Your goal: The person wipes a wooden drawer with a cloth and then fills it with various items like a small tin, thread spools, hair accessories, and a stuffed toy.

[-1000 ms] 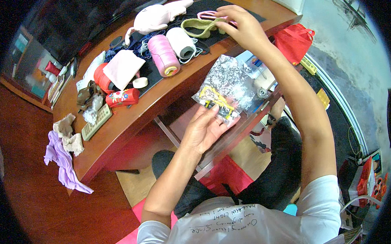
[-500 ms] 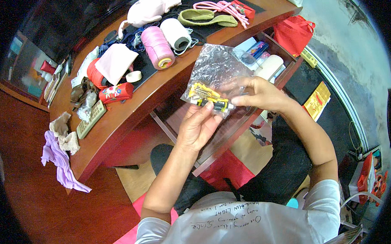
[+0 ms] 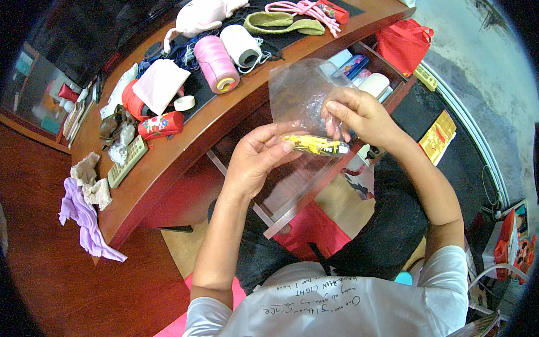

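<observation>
Over the pulled-out drawer, a clear plastic bag (image 3: 287, 87) is held between my hands. In its lower part lie bright yellow pieces (image 3: 310, 142) and a small dark tube with a white end (image 3: 342, 148). My left hand (image 3: 258, 157) is closed on the bag's left edge, thumb on top beside the yellow pieces. My right hand (image 3: 358, 115) is closed with curled fingers on the bag's right side, above the tube's white end. Just what the yellow pieces are, I cannot tell through the plastic.
The open drawer (image 3: 271, 219) holds a blue case and a white rounded object (image 3: 374, 84). On the desk lie a pink thread cone (image 3: 213, 60), a white cone (image 3: 240, 43), a calculator (image 3: 128, 161) and an olive band (image 3: 282, 23). A red bag (image 3: 405, 45) hangs beside the drawer.
The bag's contents have moved slightly right and now lie level. My left hand has shifted up and left along the bag; my right hand has drawn in, its fingers curling at the plastic.
</observation>
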### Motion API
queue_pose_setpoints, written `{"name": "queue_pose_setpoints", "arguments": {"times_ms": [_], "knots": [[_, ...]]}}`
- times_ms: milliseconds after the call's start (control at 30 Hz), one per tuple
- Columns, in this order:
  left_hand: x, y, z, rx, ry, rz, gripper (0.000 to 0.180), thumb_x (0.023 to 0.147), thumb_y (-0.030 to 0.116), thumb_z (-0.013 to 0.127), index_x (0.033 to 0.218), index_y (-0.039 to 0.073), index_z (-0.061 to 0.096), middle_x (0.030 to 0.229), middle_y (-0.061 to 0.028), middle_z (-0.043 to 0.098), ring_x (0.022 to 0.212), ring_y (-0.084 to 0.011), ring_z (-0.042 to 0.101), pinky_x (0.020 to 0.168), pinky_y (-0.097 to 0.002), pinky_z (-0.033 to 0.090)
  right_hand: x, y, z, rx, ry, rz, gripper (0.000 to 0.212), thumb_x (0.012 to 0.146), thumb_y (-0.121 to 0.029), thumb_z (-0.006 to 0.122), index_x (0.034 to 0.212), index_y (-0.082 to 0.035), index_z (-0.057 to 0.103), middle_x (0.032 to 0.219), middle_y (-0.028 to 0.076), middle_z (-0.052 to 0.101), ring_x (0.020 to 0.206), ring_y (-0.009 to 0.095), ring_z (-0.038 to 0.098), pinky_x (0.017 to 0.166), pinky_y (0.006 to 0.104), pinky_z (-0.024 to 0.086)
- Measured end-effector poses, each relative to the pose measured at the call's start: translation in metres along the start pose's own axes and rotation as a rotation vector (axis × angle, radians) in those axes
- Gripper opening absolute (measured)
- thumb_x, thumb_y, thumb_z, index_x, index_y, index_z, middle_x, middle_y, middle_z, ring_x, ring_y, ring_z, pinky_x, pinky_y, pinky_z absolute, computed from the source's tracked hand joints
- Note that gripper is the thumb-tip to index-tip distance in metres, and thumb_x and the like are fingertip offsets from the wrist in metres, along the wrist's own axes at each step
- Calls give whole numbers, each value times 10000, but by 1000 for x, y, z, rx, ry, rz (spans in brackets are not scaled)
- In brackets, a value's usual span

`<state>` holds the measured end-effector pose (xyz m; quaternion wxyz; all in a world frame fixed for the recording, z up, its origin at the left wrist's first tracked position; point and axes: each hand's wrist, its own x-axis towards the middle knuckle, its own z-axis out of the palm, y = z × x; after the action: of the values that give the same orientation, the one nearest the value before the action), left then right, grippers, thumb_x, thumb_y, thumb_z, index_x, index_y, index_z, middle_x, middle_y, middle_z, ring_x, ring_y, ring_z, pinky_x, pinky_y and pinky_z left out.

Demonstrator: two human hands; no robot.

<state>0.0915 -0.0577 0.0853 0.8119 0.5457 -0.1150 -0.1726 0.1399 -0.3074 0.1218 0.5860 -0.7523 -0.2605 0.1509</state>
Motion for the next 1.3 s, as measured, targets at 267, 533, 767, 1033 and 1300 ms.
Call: {"name": "queue_pose_setpoints", "arguments": {"times_ms": [267, 533, 767, 1033, 1300], "knots": [[2, -13, 5, -75, 267, -16, 247, 989, 251, 611, 1073, 22, 648, 1018, -107, 703, 901, -193, 700, 755, -368, 636, -2, 7, 7, -59, -18, -132, 232, 954, -201, 656, 1113, -36, 620, 975, 38, 643, 758, 68, 600, 593, 228, 493], [1, -2, 10, 27, 192, 52, 337, 997, 194, 597, 1268, -7, 581, 1155, -110, 650, 1007, -172, 658, 790, -302, 619, 1, 20, 2, 141, -112, 20, 262, 924, -173, 693, 1130, -35, 607, 1052, 32, 605, 842, 94, 612, 635, 232, 530], [-6, 12, 8, 40, 100, 14, 407, 988, 130, 583, 1373, 24, 502, 1229, -114, 620, 1043, -202, 655, 802, -320, 620, -1, 8, 8, 156, -76, 29, 252, 961, -169, 641, 1174, -39, 607, 1103, 48, 612, 791, 75, 608, 601, 227, 525], [-6, 9, 2, -209, 26, -11, 174, 947, 8, 528, 1100, 29, 608, 1329, -195, 581, 1059, -258, 660, 811, -379, 626, 5, 22, 2, 238, -115, -49, 115, 935, -111, 653, 1036, -62, 627, 1109, 68, 600, 969, 130, 588, 833, 282, 503], [-3, 2, -1, -86, 94, -26, 141, 888, -9, 498, 836, 22, 626, 1307, -261, 589, 1042, -327, 672, 793, -402, 616, 3, 15, 4, -159, -107, -299, 118, 906, -87, 635, 1006, -35, 597, 1084, 74, 609, 1063, 187, 579, 955, 334, 458]]}}
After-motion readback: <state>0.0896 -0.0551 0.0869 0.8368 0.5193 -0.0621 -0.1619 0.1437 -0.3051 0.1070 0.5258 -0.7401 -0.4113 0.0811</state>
